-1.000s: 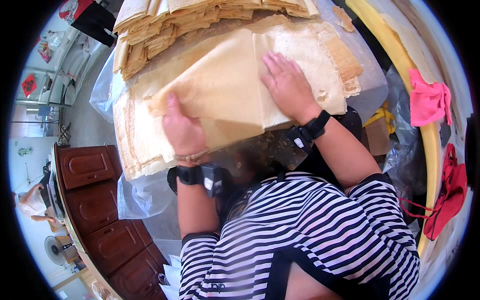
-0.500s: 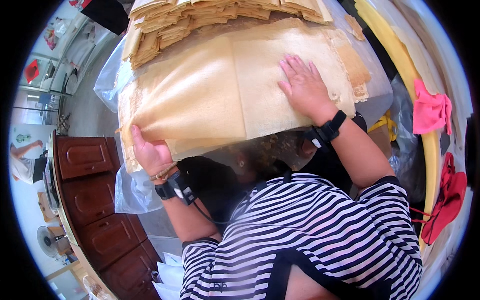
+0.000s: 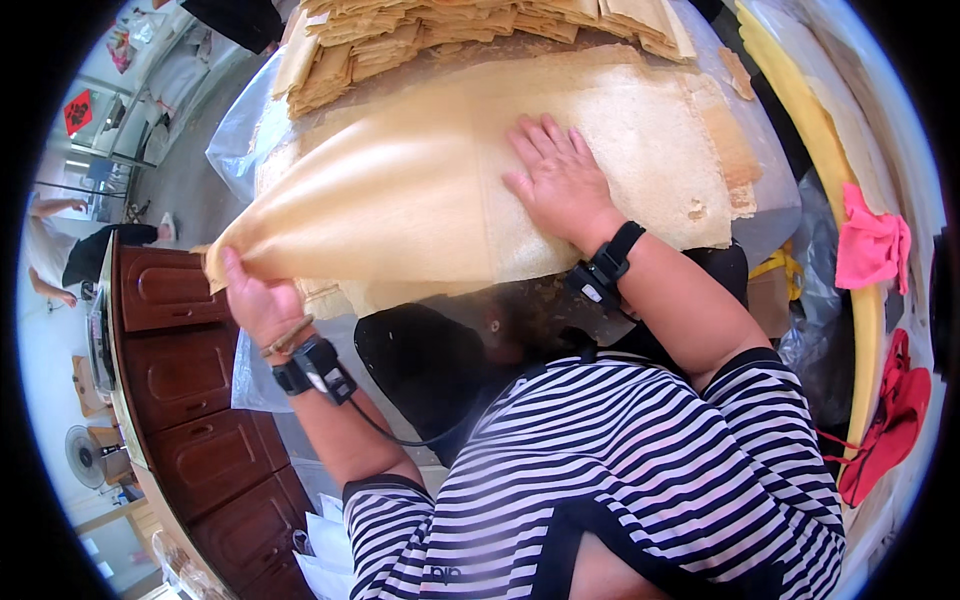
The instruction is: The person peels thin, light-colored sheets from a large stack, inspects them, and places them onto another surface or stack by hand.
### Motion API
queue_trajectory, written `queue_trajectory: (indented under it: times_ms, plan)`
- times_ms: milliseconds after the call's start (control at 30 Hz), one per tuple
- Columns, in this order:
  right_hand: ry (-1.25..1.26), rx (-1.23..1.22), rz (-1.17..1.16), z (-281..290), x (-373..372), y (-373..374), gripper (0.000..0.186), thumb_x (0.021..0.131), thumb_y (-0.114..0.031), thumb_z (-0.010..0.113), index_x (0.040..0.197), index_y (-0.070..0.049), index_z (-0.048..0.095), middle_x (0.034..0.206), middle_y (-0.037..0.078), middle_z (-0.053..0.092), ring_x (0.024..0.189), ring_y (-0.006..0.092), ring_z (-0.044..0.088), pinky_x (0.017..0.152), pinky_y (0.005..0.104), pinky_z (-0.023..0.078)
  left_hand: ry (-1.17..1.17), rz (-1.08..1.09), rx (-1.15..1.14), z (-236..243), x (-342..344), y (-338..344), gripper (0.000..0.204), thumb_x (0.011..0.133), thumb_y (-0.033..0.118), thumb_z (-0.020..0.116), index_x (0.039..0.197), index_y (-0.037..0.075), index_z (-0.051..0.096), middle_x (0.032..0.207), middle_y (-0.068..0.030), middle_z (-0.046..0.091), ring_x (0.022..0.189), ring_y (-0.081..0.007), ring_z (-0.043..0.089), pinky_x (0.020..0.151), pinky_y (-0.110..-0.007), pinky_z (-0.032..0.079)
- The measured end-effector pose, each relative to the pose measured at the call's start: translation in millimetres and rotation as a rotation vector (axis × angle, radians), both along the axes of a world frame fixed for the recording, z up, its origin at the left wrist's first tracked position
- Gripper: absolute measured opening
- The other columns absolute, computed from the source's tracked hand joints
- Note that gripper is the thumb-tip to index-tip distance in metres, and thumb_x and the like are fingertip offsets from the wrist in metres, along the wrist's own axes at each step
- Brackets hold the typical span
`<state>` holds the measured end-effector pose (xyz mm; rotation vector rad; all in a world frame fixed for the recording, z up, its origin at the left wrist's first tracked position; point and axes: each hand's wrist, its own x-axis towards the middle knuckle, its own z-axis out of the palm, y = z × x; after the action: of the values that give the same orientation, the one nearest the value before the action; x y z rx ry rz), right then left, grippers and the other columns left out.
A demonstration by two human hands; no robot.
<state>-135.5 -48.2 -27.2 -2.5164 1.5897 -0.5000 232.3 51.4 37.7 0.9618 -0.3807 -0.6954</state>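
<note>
While the left hand (image 3: 258, 305) pinches the near left corner of a big, thin tan sheet (image 3: 400, 200) and lifts it up, the right hand (image 3: 562, 182) lies flat on the same sheet. The left fingers are curled shut on that corner, with the thumb on top. The right fingers (image 3: 545, 135) are spread wide open and press down, so they hold nothing. The sheet lies on top of a pile of more tan sheets (image 3: 715, 150), and its left side bends up off the pile. The pile sits on a surface covered with clear plastic (image 3: 235, 150), and the plastic sticks out to the left of the sheet. Behind the sheet, at the far edge, is a stack of smaller folded tan pieces (image 3: 450, 25). A small torn bit (image 3: 735, 72) lies just right of the sheet's far corner. Each wrist wears a black band with a little box on it, one just below the left hand (image 3: 315, 368) and one just below the right hand (image 3: 605, 272). Well to the left of the sheet, lower down, stands a dark brown wooden cabinet (image 3: 185, 390). Well to the right of the sheet, a pink cloth (image 3: 872, 250) hangs on a long yellow edge (image 3: 800, 110). A red cloth (image 3: 885, 420) hangs below the pink one. The person wears a black and white striped shirt (image 3: 640, 470).
</note>
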Motion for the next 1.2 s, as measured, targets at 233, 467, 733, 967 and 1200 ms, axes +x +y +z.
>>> queue_trajectory:
  times_ms: [233,467,733,967,1200]
  plan:
    - [0.04,-0.012,0.001,-2.3,1.5,-0.7,0.061,0.101,-0.045,0.049,0.151,-0.011,0.046,0.162,0.011,0.038,0.153,0.029,0.028,0.124,0.0526,0.017,0.007,0.153,0.052,9.5,94.0,37.1,0.046,0.109,0.036,0.048,0.137,0.0,0.057,0.135,-0.0146,0.065,0.124,-0.0323,0.061,0.108,-0.052,0.047]
    - [-0.026,-0.001,0.03,21.8,22.3,5.4,0.062,0.101,-0.045,0.051,0.149,-0.006,0.047,0.158,0.019,0.04,0.15,0.0331,0.032,0.124,0.0524,0.019,-0.077,0.2,0.074,20.4,108.4,42.0,0.047,0.108,0.037,0.05,0.138,0.001,0.056,0.136,-0.0147,0.064,0.122,-0.0312,0.064,0.108,-0.053,0.049]
    - [-0.009,-0.079,0.183,-9.1,77.8,7.5,0.066,0.101,-0.049,0.049,0.15,-0.005,0.046,0.159,0.015,0.041,0.15,0.0301,0.031,0.123,0.0498,0.02,-0.1,0.224,0.117,46.6,106.3,21.9,0.049,0.109,0.038,0.046,0.136,-0.002,0.055,0.134,-0.015,0.064,0.119,-0.0324,0.065,0.103,-0.049,0.053]
    - [0.04,-0.064,0.19,-2.9,81.3,12.4,0.067,0.099,-0.051,0.052,0.15,-0.009,0.047,0.161,0.011,0.039,0.151,0.0272,0.03,0.123,0.0532,0.018,-0.46,0.548,0.422,116.3,270.6,117.0,0.047,0.111,0.035,0.036,0.138,0.001,0.054,0.124,-0.0132,0.068,0.103,-0.0256,0.071,0.092,-0.04,0.058]
    - [0.05,-0.031,0.166,-3.7,78.0,10.7,0.063,0.098,-0.049,0.055,0.149,-0.012,0.05,0.161,0.011,0.038,0.152,0.0271,0.029,0.123,0.0544,0.018,-0.55,0.42,0.166,215.8,173.4,66.5,0.04,0.111,0.027,0.04,0.145,0.007,0.048,0.141,-0.0084,0.059,0.123,-0.0222,0.062,0.106,-0.037,0.051]
